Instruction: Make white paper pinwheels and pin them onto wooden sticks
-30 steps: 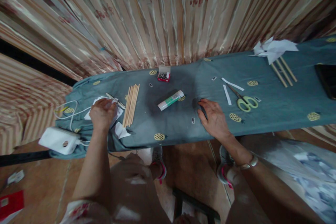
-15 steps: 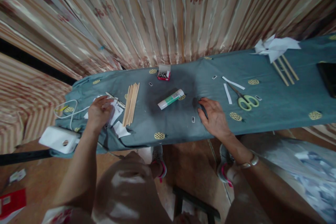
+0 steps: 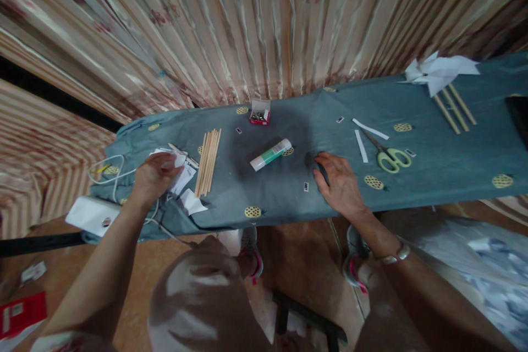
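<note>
No text can be read with certainty; the print on the glue stick (image 3: 270, 154) is too small to make out; so are the pale marks on the small dark tags (image 3: 306, 187) patterning the cloth (image 3: 231, 203). The red packet (image 3: 28, 316) on the floor bears a pale label, unreadable.

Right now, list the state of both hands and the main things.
Papers: loosely piled
Left hand: at the papers, grip unclear
Right hand: on cloth, holding nothing visible
Sticks: lying side by side
Box: open, metal pieces inside
Glue stick: lying down
Scissors: look shut
Strips: lying flat
Pinwheels: lying together
</note>
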{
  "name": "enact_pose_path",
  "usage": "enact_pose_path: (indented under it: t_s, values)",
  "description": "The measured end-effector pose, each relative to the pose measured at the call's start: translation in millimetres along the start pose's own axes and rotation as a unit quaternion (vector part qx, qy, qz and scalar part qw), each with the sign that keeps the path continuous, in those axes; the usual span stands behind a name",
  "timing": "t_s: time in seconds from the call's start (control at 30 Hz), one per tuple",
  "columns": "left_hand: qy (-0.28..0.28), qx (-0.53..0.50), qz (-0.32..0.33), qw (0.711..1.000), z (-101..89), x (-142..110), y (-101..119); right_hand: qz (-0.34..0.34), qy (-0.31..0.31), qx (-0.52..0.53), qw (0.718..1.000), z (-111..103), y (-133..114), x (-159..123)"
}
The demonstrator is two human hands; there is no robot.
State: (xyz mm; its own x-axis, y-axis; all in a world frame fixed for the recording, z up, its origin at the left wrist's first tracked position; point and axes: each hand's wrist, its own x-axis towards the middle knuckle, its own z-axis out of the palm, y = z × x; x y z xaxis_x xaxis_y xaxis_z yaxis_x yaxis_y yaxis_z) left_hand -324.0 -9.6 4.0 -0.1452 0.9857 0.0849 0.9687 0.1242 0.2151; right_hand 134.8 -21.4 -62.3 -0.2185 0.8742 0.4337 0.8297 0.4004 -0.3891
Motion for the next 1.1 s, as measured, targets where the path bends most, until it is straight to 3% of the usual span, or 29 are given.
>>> enact_pose_path:
  t_s: [0.27,0.53,0.7,0.8,0.9,0.97,1.0,1.07,1.1]
  values:
    - [-0.044,0.089,-0.013,0.995,-9.4,9.0,5.3,0.006,-0.007,0.006,1.0,0.1,-0.2,-0.7]
    - [-0.043,0.136,-0.01,0.99,-6.2,24.0,12.9,0.01,-0.006,0.006,1.0,0.5,0.0,0.2]
    - [-0.036,0.13,-0.023,0.991,-1.4,30.2,17.8,0.005,-0.006,0.002,1.0,1.4,0.9,0.0]
    - [-0.009,0.031,-0.018,0.999,-3.9,27.6,17.4,0.008,-0.008,0.007,1.0,1.3,1.0,-0.2]
    - [0.037,-0.118,-0.018,0.992,-15.5,7.8,29.8,0.006,-0.01,0.007,1.0,1.0,0.7,-0.3]
    - [0.049,-0.165,-0.013,0.985,-27.8,-21.1,52.4,0.005,-0.009,0.005,1.0,0.8,0.5,-0.3]
    - [0.063,-0.246,-0.019,0.967,-34.4,-40.3,67.5,0.004,-0.009,0.005,1.0,0.7,0.5,-0.3]
    - [0.035,-0.361,0.016,0.932,-45.8,-83.7,99.8,0.003,-0.007,0.006,1.0,1.1,0.9,-0.6]
    - [-0.007,-0.394,0.071,0.917,-49.7,-105.2,114.4,0.004,-0.006,0.007,1.0,1.4,1.3,-0.8]
